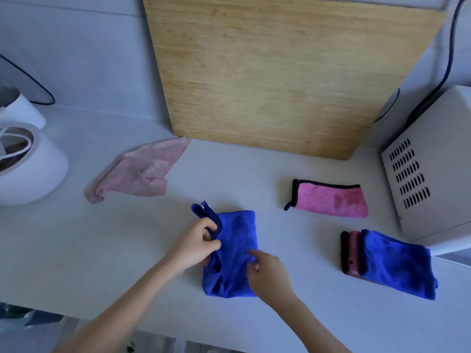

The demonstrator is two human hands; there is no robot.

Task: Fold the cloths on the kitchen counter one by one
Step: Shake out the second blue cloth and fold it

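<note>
The left hand (197, 247) is closed in a pinch on the left edge of the blue cloth (235, 250), which lies on the counter (76, 250) in the middle. The right hand (267, 275) presses it with loose, half-open fingers, holding nothing. The cloth seems soft, light and floppy, so I would hold it at corners

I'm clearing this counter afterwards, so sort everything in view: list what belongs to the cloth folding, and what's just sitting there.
Part of the job:
- blue cloth, held by left hand and right hand
- pale pink cloth, unfolded
- pink cloth, folded
- folded stack

Just sitting there:
- cutting board
- microwave
- white appliance
</note>
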